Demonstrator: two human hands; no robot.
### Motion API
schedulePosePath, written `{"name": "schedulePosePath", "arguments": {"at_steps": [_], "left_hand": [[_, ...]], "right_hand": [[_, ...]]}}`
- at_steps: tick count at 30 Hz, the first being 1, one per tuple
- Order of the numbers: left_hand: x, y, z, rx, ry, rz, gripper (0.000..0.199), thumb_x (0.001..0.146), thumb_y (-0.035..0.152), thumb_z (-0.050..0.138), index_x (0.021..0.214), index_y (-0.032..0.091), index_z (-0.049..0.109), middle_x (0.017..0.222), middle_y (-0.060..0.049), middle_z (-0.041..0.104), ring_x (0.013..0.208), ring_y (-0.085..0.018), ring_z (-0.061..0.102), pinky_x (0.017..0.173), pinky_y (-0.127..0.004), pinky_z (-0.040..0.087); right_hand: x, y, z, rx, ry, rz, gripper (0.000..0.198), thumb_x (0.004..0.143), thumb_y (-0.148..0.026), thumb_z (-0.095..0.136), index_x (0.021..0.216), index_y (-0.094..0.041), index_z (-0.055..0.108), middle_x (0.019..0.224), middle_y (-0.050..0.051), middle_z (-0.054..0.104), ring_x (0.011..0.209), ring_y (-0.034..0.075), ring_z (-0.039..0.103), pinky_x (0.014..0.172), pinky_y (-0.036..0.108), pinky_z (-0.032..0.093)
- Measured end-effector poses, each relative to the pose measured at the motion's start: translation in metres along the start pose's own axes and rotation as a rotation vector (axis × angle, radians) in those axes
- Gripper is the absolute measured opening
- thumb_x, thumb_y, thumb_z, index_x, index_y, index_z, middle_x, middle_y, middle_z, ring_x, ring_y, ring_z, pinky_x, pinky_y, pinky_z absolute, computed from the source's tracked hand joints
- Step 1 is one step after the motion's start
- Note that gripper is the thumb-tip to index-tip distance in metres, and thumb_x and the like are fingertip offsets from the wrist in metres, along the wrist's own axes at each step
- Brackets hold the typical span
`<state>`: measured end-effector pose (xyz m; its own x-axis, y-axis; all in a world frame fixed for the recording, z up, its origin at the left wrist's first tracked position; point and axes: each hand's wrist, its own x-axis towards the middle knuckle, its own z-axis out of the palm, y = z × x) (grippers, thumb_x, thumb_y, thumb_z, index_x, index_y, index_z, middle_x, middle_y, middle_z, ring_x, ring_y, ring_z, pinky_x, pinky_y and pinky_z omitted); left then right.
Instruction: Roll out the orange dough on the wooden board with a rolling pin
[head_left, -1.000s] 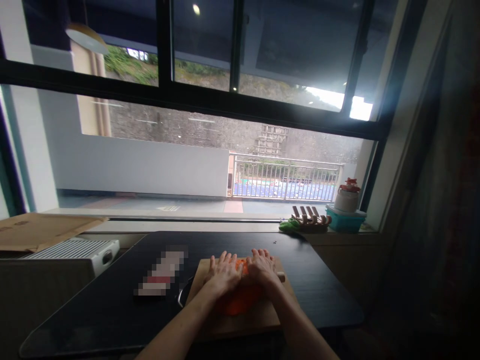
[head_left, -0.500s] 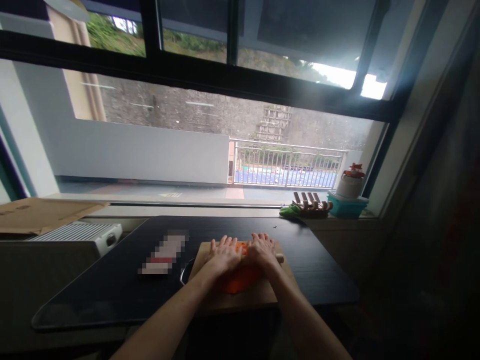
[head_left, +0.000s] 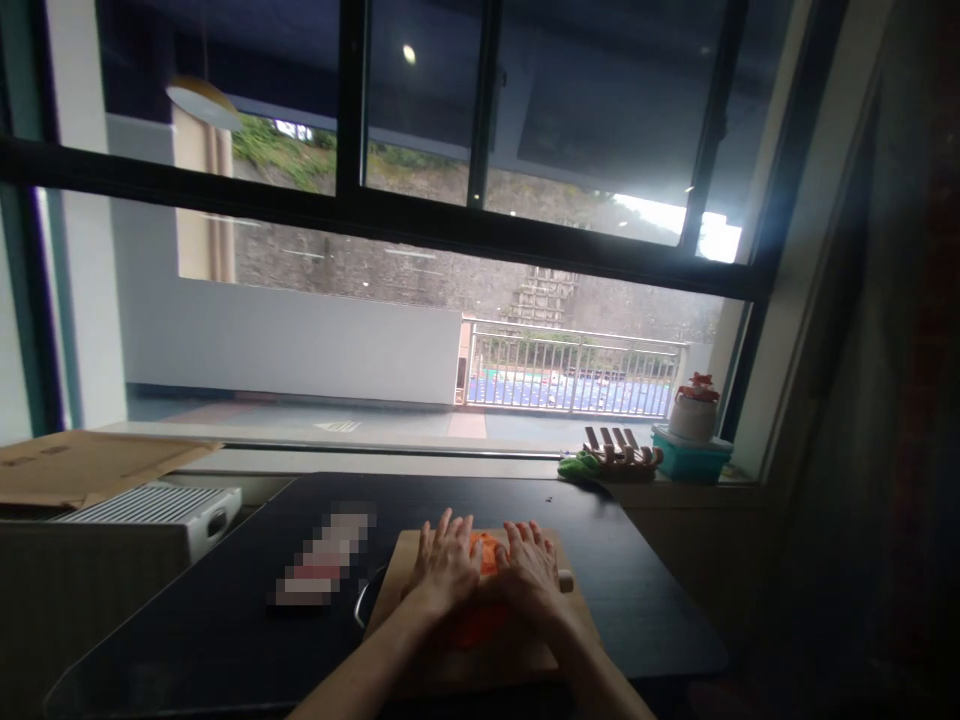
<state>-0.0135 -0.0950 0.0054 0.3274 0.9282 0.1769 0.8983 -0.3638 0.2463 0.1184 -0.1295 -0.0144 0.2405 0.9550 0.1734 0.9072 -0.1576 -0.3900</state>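
A flat orange sheet that looks like dough (head_left: 487, 550) lies on a wooden board (head_left: 391, 585). Across it rests a rolling pin, mostly covered by my hands; its pale handle end (head_left: 566, 580) sticks out on the right. My left hand (head_left: 446, 565) lies flat over the left part of the pin, fingers stretched and spread toward the board's far edge. Over the right part, my right hand (head_left: 532, 565) is laid palm down in the same way, fingers extended. More of the orange sheet (head_left: 472, 628) shows between my forearms, in shadow.
The board stands on a dark table (head_left: 645, 610). A curved metal handle (head_left: 361, 605) peeks out left of the board, beside a blurred-out object (head_left: 322, 560). On the sill are a brown rack (head_left: 619, 455), a green cloth (head_left: 577, 465) and a teal box (head_left: 690, 455).
My view has tilted upward, so everything sits lower in the picture. The pin and my palms have come slightly nearer me on the board, and more orange shows beyond the pin.
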Motion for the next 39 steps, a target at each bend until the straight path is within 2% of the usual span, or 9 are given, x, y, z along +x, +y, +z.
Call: {"name": "schedulePosePath", "arguments": {"at_steps": [4,8,11,15,21,26,30,34,39], "left_hand": [[0.011,-0.001,0.006,0.015,-0.064,-0.049,0.058,0.089,0.036,0.023,0.142,0.016,0.037,0.147,-0.01,0.039,0.14,-0.026,0.023,0.112,-0.053,0.015],[0.034,-0.01,0.01,-0.003,-0.09,-0.111,0.06,0.087,0.031,0.024,0.143,0.012,0.032,0.146,-0.012,0.039,0.14,-0.028,0.023,0.11,-0.055,0.018],[0.046,-0.016,0.015,-0.009,-0.083,-0.152,0.059,0.087,0.028,0.025,0.143,0.01,0.033,0.145,-0.014,0.042,0.139,-0.03,0.024,0.109,-0.057,0.02],[0.045,-0.017,0.017,-0.006,-0.099,-0.138,0.059,0.086,0.026,0.026,0.142,0.01,0.033,0.144,-0.015,0.042,0.139,-0.031,0.024,0.108,-0.059,0.02],[0.023,-0.008,0.007,-0.01,-0.142,-0.125,0.059,0.089,0.033,0.023,0.143,0.012,0.034,0.146,-0.013,0.039,0.14,-0.032,0.022,0.109,-0.059,0.019],[-0.003,0.003,0.006,0.057,-0.064,-0.127,0.057,0.09,0.034,0.024,0.142,0.013,0.037,0.149,-0.014,0.034,0.141,-0.03,0.021,0.111,-0.057,0.015],[-0.016,0.008,0.009,0.086,-0.022,-0.113,0.056,0.091,0.032,0.023,0.142,0.015,0.037,0.15,-0.012,0.032,0.141,-0.028,0.02,0.112,-0.054,0.011],[-0.012,0.007,0.011,0.068,0.009,-0.129,0.056,0.09,0.03,0.025,0.141,0.014,0.039,0.147,-0.013,0.037,0.14,-0.028,0.024,0.112,-0.055,0.014],[0.007,0.002,0.013,0.028,0.086,-0.152,0.055,0.088,0.027,0.028,0.139,0.013,0.041,0.144,-0.013,0.042,0.138,-0.028,0.027,0.112,-0.053,0.017]], "right_hand": [[0.04,-0.014,0.003,0.088,0.045,0.041,0.048,0.091,-0.034,0.031,0.134,-0.02,0.048,0.14,0.008,0.046,0.134,0.026,0.033,0.105,0.044,0.029],[0.066,-0.023,0.014,0.034,0.218,-0.04,0.042,0.09,-0.027,0.033,0.125,-0.02,0.055,0.132,0.01,0.053,0.132,0.024,0.035,0.106,0.04,0.026],[0.072,-0.024,0.021,-0.015,0.257,-0.096,0.04,0.089,-0.023,0.035,0.122,-0.019,0.057,0.13,0.011,0.054,0.131,0.025,0.036,0.107,0.04,0.025],[0.068,-0.024,0.023,-0.054,0.2,-0.112,0.044,0.087,-0.023,0.037,0.128,-0.016,0.052,0.134,0.013,0.05,0.13,0.028,0.036,0.106,0.043,0.025],[0.042,-0.024,0.014,-0.025,0.139,-0.105,0.045,0.088,-0.025,0.035,0.129,-0.017,0.051,0.134,0.011,0.051,0.131,0.027,0.035,0.106,0.042,0.027],[0.01,-0.024,0.007,0.006,0.103,-0.065,0.045,0.088,-0.028,0.036,0.128,-0.017,0.053,0.133,0.01,0.052,0.132,0.027,0.033,0.107,0.042,0.027],[-0.006,-0.023,0.008,0.012,0.137,-0.067,0.046,0.088,-0.028,0.036,0.129,-0.017,0.054,0.135,0.009,0.051,0.134,0.026,0.032,0.109,0.041,0.023],[-0.001,-0.021,0.013,0.008,0.212,-0.07,0.042,0.087,-0.025,0.04,0.124,-0.017,0.058,0.128,0.009,0.057,0.13,0.026,0.037,0.107,0.039,0.026],[0.022,-0.02,0.016,0.04,0.302,-0.097,0.035,0.086,-0.019,0.04,0.112,-0.018,0.063,0.115,0.008,0.062,0.119,0.025,0.047,0.1,0.036,0.032]]}}
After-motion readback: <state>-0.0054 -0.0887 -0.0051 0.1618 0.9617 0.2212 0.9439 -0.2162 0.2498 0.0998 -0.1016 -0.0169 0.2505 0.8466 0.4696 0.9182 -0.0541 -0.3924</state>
